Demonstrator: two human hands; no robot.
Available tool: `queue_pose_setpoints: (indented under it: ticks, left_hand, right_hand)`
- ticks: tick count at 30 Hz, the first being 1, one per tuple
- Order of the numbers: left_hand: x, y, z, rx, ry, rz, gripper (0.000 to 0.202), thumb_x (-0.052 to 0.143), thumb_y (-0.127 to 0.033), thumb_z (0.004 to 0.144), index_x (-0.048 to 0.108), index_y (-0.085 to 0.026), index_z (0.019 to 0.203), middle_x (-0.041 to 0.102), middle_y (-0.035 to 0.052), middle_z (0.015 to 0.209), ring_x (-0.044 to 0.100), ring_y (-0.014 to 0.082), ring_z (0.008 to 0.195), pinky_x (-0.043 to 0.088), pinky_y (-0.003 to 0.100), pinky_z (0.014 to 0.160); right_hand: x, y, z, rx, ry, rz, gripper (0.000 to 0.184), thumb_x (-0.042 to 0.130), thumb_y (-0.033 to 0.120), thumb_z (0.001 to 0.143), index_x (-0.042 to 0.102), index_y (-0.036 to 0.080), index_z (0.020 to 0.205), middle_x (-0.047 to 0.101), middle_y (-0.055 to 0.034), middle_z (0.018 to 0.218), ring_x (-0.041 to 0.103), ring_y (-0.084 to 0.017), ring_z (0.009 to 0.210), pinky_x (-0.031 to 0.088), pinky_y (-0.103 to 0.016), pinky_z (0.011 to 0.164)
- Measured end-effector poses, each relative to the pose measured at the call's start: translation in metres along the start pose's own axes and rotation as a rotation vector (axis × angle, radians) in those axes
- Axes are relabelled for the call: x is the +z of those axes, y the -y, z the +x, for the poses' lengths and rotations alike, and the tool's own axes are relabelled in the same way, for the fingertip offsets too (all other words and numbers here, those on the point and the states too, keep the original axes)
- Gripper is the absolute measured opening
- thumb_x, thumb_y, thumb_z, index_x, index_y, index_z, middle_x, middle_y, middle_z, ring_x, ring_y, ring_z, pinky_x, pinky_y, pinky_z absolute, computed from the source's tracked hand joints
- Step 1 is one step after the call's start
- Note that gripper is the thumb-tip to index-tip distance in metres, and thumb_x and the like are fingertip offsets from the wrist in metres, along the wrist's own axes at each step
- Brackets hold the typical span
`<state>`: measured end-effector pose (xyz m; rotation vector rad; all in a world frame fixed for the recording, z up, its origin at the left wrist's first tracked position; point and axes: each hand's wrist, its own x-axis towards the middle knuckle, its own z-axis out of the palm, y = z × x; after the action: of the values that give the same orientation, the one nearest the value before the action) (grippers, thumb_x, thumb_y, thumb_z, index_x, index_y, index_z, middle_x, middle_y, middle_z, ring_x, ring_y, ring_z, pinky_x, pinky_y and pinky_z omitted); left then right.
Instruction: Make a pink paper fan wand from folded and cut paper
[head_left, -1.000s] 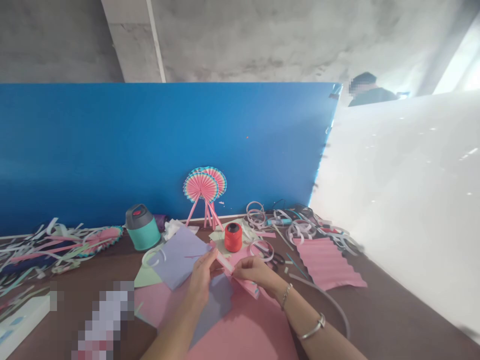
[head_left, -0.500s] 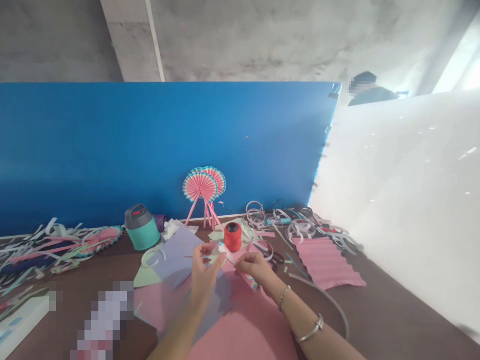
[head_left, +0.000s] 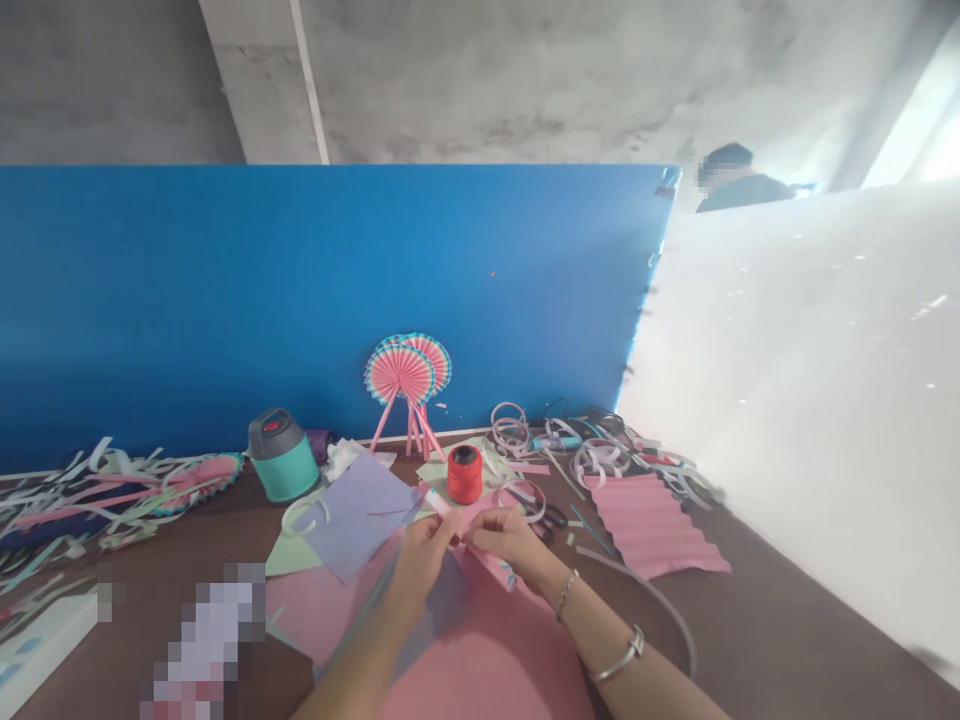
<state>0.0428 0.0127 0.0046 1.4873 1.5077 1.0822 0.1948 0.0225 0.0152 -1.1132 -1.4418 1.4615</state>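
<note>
Between my hands is a narrow stack of pleated pink paper (head_left: 444, 503) with a rainbow-coloured edge, slanting from upper left to lower right. My left hand (head_left: 421, 558) pinches it near the middle, thumb against fingers. Right beside it, my right hand (head_left: 511, 542) also has thumb and fingers pressed together on the folded paper. Any thread at the fingertips is too small to make out. Just beyond the hands stands a red thread spool (head_left: 465, 478) with a dark top. Pink paper sheets (head_left: 495, 660) lie beneath my hands.
Finished pink paper fans (head_left: 401, 372) lean against the blue partition (head_left: 225, 300). A teal, grey-topped container (head_left: 289, 465) stands left. Lavender paper (head_left: 364, 520) lies near it. Scissors (head_left: 553, 517), paper strips (head_left: 600, 462) and a pleated pink sheet (head_left: 660, 525) lie right. A person (head_left: 739, 180) is beyond the white partition.
My left hand has come down and closed on the folded paper, its fingers apart before. My right hand has shifted slightly left, so the fingertips nearly meet.
</note>
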Motion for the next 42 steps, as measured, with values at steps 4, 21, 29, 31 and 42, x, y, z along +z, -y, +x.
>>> queue_pose_setpoints:
  ticks: [4, 21, 29, 31, 42]
  left_hand:
    - [-0.003, 0.005, 0.005, 0.002, -0.021, -0.123, 0.049, 0.045, -0.057, 0.083, 0.059, -0.024, 0.051, 0.063, 0.0057, 0.059, 0.059, 0.0212, 0.062, 0.043, 0.03, 0.06]
    - [-0.002, 0.006, -0.001, 0.519, -0.095, 0.226, 0.02, 0.052, -0.026, 0.086, 0.07, -0.022, 0.08, 0.071, 0.006, 0.084, 0.063, 0.0218, 0.085, 0.048, 0.035, 0.08]
    - [-0.004, 0.007, -0.001, 0.527, -0.038, 0.31, 0.022, 0.048, -0.023, 0.087, 0.07, -0.024, 0.083, 0.072, 0.0055, 0.087, 0.064, 0.0228, 0.087, 0.049, 0.038, 0.081]
    - [-0.006, 0.005, -0.001, 0.541, -0.013, 0.331, 0.023, 0.048, -0.022, 0.087, 0.07, -0.024, 0.082, 0.072, 0.006, 0.087, 0.063, 0.0231, 0.086, 0.048, 0.038, 0.081]
    - [-0.008, 0.001, -0.004, 0.629, 0.105, 0.482, 0.028, 0.041, -0.011, 0.085, 0.067, -0.022, 0.086, 0.068, 0.0065, 0.089, 0.06, 0.0233, 0.089, 0.046, 0.039, 0.083]
  right_hand:
    - [0.0, 0.001, 0.001, 0.019, -0.046, 0.054, 0.022, 0.071, 0.035, 0.058, 0.064, 0.015, 0.056, 0.057, 0.0007, 0.053, 0.046, -0.011, 0.053, 0.031, -0.024, 0.053]
    - [-0.002, -0.004, 0.003, -0.049, -0.093, 0.004, 0.031, 0.07, 0.044, 0.062, 0.064, 0.014, 0.056, 0.059, -0.0007, 0.052, 0.041, -0.009, 0.049, 0.03, -0.023, 0.051]
    - [-0.002, -0.005, 0.001, -0.083, -0.098, -0.094, 0.029, 0.067, 0.042, 0.066, 0.064, 0.015, 0.056, 0.06, -0.0004, 0.052, 0.045, -0.009, 0.049, 0.034, -0.022, 0.049]
    - [-0.002, -0.006, 0.002, -0.087, -0.089, -0.131, 0.03, 0.066, 0.043, 0.067, 0.063, 0.015, 0.057, 0.06, -0.0002, 0.052, 0.045, -0.009, 0.048, 0.034, -0.022, 0.048]
    - [-0.004, -0.014, 0.006, -0.103, -0.085, -0.223, 0.031, 0.063, 0.041, 0.07, 0.057, 0.016, 0.053, 0.054, 0.0023, 0.047, 0.045, -0.008, 0.044, 0.035, -0.02, 0.045]
